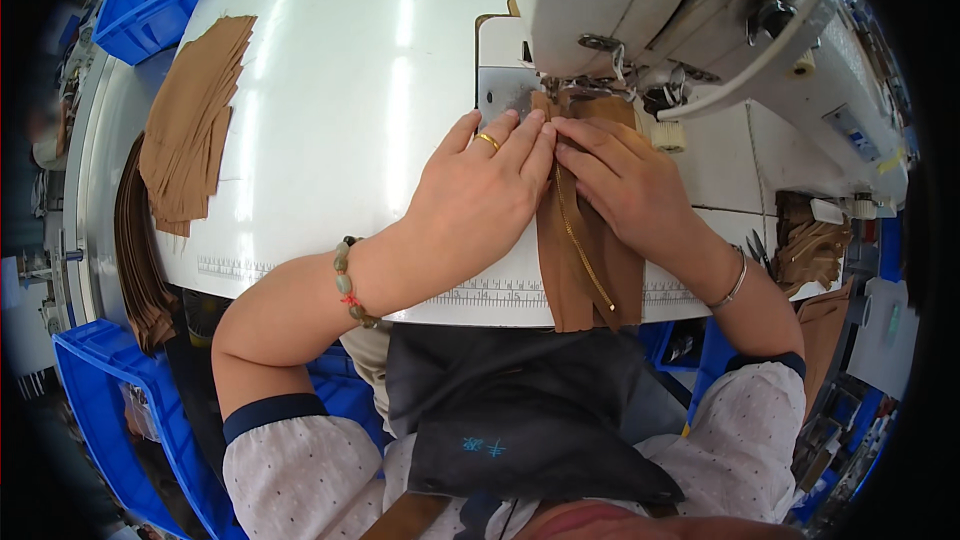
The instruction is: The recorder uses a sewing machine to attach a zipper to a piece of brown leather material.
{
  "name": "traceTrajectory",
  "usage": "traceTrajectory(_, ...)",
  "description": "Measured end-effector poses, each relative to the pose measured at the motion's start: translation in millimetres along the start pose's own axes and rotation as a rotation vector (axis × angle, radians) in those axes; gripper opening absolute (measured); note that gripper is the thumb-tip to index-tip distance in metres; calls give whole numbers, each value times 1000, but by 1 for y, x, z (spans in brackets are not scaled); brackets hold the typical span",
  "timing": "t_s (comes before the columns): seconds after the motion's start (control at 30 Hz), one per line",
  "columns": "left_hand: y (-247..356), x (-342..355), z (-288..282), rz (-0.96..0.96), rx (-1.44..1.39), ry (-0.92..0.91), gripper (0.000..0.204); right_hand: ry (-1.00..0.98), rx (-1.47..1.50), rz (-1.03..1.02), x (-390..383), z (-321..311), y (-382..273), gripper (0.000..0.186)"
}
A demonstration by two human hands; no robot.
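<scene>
Under the needle area of a white sewing machine (600, 0) lies a strip of brown fabric (568, 305). A gold-toothed zipper (575, 225) runs lengthwise along it, its lower end loose near the table's front edge. My left hand (480, 175) rests flat, fingers stretched out, just left of the zipper by the metal needle plate (505, 88); its thumb is hidden. Across from it, my right hand (630, 180) has bent fingers pinching the fabric beside the zipper. The fingertips of both hands nearly meet close below the presser foot, which is partly hidden.
A fanned stack of brown fabric pieces (195, 130) lies on the white table (330, 100) at left, with more brown pieces (140, 240) hanging past its edge. Blue bins (165, 0) stand far left and near left. Small scissors (760, 252) and brown scraps (810, 245) sit at right.
</scene>
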State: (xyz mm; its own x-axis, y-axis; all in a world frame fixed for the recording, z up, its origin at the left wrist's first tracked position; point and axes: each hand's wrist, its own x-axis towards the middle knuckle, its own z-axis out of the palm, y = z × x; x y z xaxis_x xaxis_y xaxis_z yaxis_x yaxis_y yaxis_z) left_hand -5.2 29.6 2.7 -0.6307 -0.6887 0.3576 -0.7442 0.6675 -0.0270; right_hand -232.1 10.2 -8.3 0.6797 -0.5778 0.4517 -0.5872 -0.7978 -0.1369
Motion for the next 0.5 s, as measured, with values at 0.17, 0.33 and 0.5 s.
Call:
traceTrajectory(0.17,-3,-1,0,2,-40,-33,38,7,-9,-19,1,1,0,28)
traceTrajectory(0.33,-2,-2,0,13,-4,-42,35,32,17,-33,2,2,1,29)
traceTrajectory(0.5,-2,-3,2,-1,-17,-43,39,32,-17,-28,-1,2,1,32)
